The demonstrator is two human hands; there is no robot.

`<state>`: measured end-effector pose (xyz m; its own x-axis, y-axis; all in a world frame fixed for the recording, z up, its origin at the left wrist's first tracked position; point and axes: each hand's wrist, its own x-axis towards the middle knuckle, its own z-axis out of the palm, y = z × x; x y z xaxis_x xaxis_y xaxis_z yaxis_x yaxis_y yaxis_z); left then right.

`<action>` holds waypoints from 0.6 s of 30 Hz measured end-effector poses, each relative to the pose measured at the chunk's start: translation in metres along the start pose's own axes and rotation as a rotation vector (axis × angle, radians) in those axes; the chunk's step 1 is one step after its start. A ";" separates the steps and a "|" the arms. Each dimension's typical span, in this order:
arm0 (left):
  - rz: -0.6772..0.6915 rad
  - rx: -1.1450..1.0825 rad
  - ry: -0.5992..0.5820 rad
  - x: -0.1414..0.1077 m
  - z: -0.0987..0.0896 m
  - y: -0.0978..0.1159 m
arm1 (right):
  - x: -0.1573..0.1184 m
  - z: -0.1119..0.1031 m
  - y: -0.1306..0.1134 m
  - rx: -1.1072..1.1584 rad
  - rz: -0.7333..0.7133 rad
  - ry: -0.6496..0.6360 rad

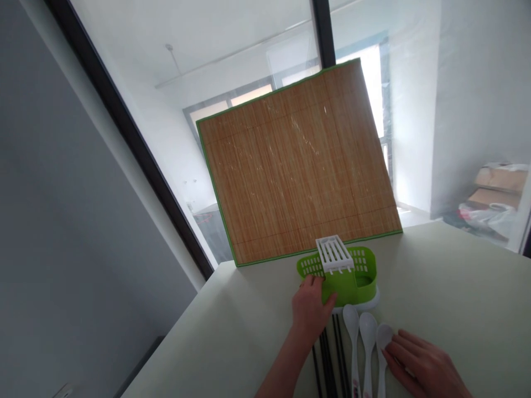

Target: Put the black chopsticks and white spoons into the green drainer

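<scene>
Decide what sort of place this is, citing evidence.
Probably a plain indoor room, perhaps an office: a pale table stands by a dark-framed glass wall, with what look like cardboard boxes beyond it.

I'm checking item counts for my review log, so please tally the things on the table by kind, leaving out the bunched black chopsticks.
White spoons: 3
Green basket: 1
White slotted rack on the basket: 1
Upright slatted mat: 1
Total: 6
</scene>
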<state>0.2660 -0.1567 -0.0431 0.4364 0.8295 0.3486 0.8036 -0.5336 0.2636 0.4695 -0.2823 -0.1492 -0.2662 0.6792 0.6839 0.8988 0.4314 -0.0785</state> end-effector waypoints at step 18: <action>-0.236 -0.108 0.026 -0.057 0.016 -0.064 | 0.054 0.001 -0.047 0.226 -0.127 -0.400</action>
<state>0.1962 -0.1676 -0.0939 0.2308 0.9292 0.2885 0.8333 -0.3419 0.4345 0.4129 -0.2652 -0.1094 -0.5221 0.7689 0.3690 0.7638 0.6141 -0.1990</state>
